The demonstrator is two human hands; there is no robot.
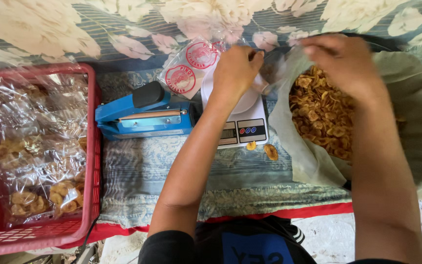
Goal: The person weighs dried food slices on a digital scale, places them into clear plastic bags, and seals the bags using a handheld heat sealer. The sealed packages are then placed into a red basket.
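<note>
My left hand [238,68] is closed on the edge of a clear plastic bag [269,78] held above a white digital kitchen scale [244,128]. My right hand [344,61], blurred, pinches the other side of the same bag, over a large pale sack [289,146] full of golden banana chips [321,115]. Two loose chips [264,149] lie on the cloth beside the scale. A stack of empty clear bags with round red labels [189,68] lies behind the scale.
A blue heat sealer [142,117] with a black knob stands left of the scale. At far left, a red plastic basket [93,146] holds several sealed bags of chips. A flowered blue cloth covers the surface.
</note>
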